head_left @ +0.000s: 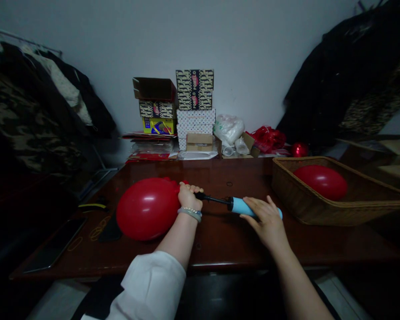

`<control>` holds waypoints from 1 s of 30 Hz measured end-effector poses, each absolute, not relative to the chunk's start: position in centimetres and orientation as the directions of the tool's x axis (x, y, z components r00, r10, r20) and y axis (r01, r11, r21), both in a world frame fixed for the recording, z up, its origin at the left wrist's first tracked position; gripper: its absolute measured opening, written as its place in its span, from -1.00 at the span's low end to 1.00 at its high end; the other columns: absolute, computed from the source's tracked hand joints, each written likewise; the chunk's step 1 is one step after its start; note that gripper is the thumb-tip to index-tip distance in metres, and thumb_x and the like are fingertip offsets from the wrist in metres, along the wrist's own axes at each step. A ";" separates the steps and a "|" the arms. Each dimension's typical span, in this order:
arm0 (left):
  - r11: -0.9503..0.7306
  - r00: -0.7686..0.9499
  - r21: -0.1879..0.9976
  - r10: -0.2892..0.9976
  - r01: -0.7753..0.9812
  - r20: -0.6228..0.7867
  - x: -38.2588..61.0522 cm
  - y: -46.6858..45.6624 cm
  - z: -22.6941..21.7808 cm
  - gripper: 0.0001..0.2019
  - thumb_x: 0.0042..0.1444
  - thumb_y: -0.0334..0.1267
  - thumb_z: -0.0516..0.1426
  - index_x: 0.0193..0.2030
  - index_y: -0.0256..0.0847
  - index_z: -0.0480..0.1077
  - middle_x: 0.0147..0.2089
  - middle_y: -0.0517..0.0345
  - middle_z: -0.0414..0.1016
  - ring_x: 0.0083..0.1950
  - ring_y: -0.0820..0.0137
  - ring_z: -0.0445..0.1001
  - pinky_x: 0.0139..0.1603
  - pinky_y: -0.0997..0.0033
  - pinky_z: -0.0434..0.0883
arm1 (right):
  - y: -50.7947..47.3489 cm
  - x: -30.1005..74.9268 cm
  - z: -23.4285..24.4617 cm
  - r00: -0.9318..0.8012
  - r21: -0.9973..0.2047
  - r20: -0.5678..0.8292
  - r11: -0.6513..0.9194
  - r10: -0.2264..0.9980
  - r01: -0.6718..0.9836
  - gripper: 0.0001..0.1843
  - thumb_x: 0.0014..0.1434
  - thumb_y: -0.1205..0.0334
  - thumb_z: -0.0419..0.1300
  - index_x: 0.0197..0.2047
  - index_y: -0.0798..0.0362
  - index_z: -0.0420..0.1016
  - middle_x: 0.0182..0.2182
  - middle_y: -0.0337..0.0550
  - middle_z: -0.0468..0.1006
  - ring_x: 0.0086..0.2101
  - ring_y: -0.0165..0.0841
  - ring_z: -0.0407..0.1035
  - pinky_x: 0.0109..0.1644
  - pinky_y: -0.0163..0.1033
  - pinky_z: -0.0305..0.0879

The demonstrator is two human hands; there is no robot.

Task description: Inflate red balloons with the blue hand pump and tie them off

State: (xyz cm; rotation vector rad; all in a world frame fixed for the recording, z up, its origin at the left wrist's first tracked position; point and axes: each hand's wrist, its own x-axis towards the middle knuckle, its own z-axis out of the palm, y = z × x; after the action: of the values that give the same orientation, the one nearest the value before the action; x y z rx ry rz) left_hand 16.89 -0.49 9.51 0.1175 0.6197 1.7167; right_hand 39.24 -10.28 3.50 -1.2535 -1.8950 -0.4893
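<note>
My left hand (190, 198), with bracelets at the wrist, is closed around the neck of an inflated red balloon (146, 209) and the black nozzle end beside it. The balloon hangs out to the left of that hand, low over the table. A hand balloon pump (242, 206) with a light blue barrel and a black rod extends to the right from the nozzle. My right hand (265, 220) grips the blue barrel, some fingers lying along its top. How the balloon's mouth meets the nozzle is hidden by my left fingers.
On the brown table (220, 249), a wicker basket (320, 215) at right holds another red balloon (322, 181). A tablet-like dark device (56, 244) and rubber bands (98, 230) lie at left. Stacked boxes (195, 106) and plastic bags (230, 129) line the back wall.
</note>
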 end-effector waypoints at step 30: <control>-0.073 -0.235 0.472 0.926 -0.879 -0.294 20.0 -2.4 7.8 -0.54 0.28 -0.01 -0.05 -0.60 -0.16 -0.03 -0.69 0.37 -0.06 -0.71 0.55 0.04 -0.62 0.47 0.14 | -11.1 34.0 3.9 -0.168 -0.111 0.700 0.339 0.694 0.934 -0.36 0.18 -0.04 0.18 0.29 -0.12 0.18 0.09 -0.06 0.44 0.03 -0.13 0.33 0.21 0.18 0.06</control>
State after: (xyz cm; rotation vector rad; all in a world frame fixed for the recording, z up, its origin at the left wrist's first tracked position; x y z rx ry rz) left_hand 19.98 -2.41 7.79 0.0954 0.6625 1.6836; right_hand 34.00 -11.10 3.95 -1.4244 -1.9350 -0.4583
